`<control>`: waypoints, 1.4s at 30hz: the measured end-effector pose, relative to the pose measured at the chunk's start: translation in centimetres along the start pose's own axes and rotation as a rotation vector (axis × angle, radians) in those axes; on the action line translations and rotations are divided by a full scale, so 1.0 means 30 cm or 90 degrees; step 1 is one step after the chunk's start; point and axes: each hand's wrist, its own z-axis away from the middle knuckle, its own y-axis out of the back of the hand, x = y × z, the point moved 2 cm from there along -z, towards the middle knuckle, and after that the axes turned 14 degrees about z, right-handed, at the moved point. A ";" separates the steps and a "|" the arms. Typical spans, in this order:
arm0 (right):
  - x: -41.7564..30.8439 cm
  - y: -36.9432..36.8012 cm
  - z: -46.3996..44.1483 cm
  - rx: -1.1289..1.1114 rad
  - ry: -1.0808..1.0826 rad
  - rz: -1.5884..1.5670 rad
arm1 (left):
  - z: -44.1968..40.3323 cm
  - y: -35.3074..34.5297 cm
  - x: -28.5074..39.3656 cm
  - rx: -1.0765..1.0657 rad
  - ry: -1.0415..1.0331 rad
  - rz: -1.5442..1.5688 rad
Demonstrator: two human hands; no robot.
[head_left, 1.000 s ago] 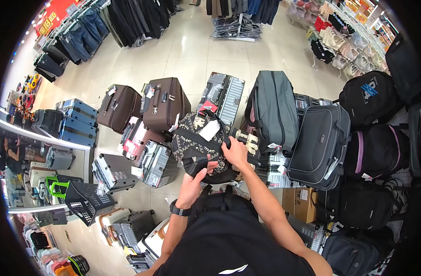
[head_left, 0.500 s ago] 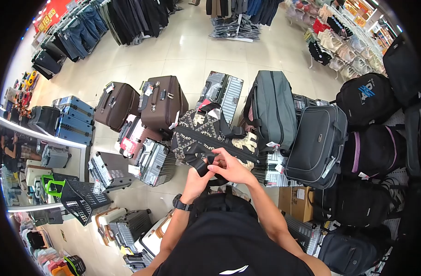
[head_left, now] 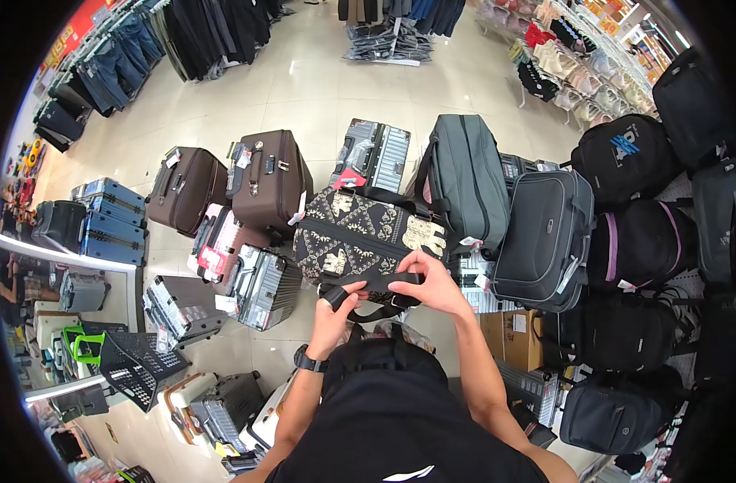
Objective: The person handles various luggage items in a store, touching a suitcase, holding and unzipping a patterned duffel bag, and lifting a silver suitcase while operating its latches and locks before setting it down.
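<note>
A black bag with a pale elephant pattern (head_left: 348, 211) lies before us in a luggage aisle, its long side facing our body; we cannot tell what bears its weight. Across its near edge, we hold a black strap (head_left: 380, 283) between both hands: the left hand (head_left: 334, 320) grips a folded part, while the right hand (head_left: 439, 288) pinches the other end of the span between thumb and fingers. We judge that flattening the webbing calls for light, even tension, thumbs close to the fold and any twist smoothed out from the middle. The slack loop (head_left: 366, 315) hanging below could snag or pull the span askew, so we would do well to guide it clear. Brown suitcases (head_left: 265, 183) stand beyond the bag to the left, a gray-green bag (head_left: 472, 185) to the right, and dark trousers (head_left: 223, 28) hang farther off.
</note>
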 end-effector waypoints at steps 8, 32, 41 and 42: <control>-0.057 -0.064 0.064 0.144 0.080 -0.268 | 0.000 0.042 -0.017 -0.214 0.048 0.144; -0.160 -0.307 0.106 0.425 0.056 0.283 | -0.096 -0.031 0.135 -0.311 0.102 0.366; -0.094 -0.279 0.045 0.595 0.043 0.258 | -0.301 0.102 0.341 -0.488 0.036 -0.197; -0.096 -0.294 0.028 0.594 0.053 0.255 | -0.371 0.109 0.333 -0.436 0.008 -0.194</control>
